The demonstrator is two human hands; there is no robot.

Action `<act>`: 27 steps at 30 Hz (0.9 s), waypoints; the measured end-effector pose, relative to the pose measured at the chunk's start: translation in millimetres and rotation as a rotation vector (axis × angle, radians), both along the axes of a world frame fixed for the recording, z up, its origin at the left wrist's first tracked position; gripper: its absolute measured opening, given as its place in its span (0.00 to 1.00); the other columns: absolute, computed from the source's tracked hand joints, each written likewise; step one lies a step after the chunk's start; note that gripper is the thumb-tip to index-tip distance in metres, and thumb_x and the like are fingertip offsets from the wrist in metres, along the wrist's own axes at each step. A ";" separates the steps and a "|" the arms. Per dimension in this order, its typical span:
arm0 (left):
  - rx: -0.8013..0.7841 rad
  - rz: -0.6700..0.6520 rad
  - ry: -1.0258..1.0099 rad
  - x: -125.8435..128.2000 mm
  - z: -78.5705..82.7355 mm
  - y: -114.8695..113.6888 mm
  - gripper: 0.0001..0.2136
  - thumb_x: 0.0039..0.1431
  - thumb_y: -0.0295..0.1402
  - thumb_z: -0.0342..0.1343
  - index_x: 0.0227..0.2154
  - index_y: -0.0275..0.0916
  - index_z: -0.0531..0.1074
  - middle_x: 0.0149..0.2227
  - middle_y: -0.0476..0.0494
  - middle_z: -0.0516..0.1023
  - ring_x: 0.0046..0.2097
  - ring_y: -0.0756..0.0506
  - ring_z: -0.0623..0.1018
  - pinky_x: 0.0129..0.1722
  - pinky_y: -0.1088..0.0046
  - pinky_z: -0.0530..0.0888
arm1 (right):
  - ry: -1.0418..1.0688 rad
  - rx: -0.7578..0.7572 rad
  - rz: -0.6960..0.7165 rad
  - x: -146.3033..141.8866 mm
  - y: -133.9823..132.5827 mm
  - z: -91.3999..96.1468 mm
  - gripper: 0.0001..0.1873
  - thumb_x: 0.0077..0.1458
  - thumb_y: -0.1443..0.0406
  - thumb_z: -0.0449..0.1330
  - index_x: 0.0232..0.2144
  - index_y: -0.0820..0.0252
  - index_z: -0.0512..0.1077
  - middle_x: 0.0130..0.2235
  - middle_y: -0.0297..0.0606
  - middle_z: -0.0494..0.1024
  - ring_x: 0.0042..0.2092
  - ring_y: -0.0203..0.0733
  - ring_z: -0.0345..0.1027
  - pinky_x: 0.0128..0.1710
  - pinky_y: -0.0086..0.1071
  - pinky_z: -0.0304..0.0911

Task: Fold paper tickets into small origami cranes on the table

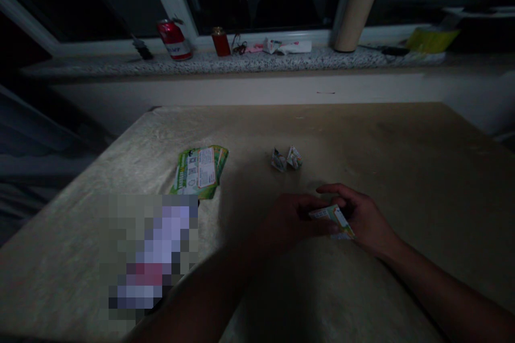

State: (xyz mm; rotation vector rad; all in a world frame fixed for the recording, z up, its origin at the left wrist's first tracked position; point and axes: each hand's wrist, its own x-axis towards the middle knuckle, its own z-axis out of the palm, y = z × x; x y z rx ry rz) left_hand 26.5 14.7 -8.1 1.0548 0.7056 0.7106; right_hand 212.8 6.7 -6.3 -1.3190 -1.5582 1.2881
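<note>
Both my hands meet low over the table, just right of centre. My left hand (292, 220) and my right hand (360, 214) each pinch a small folded piece of printed paper (333, 220) between them, fingers curled round its edges. Two small folded paper pieces (286, 159) lie on the table a little beyond my hands. A stack of green and white printed leaflets (200, 170) lies to the left of my left hand.
The beige table (402, 150) stands under a stone windowsill (257, 61). On the sill are a red can (174, 39), a small red container (221, 41), crumpled wrappers (286, 46), a cardboard tube (357, 2) and a yellow item (430, 40). A blurred patch (148, 257) covers something at the lower left.
</note>
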 end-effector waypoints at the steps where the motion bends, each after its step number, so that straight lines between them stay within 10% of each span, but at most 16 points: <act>1: -0.007 -0.003 -0.003 -0.1 -0.4 0.2 0.22 0.45 0.37 0.74 0.45 0.39 0.83 0.36 0.45 0.84 0.36 0.47 0.80 0.39 0.73 0.73 | -0.011 0.000 0.000 0.2 0.0 -0.2 0.25 0.41 0.64 0.69 0.45 0.58 0.74 0.21 0.23 0.64 0.24 0.37 0.62 0.26 0.31 0.59; 18: 0.066 0.028 0.059 -1.6 -4.2 0.1 0.23 0.43 0.31 0.75 0.45 0.37 0.80 0.46 0.39 0.83 0.47 0.41 0.81 0.50 0.66 0.73 | -0.246 0.160 -0.033 10.5 1.2 -11.9 0.25 0.45 0.66 0.68 0.49 0.58 0.74 0.25 0.29 0.75 0.26 0.39 0.70 0.28 0.32 0.65; 27: 0.063 0.059 0.028 -5.8 -1.1 4.0 0.20 0.48 0.37 0.73 0.44 0.37 0.81 0.40 0.44 0.83 0.39 0.46 0.80 0.40 0.72 0.72 | -0.020 0.169 0.014 11.3 0.7 -9.2 0.17 0.51 0.61 0.70 0.44 0.55 0.76 0.25 0.29 0.72 0.27 0.38 0.67 0.27 0.30 0.63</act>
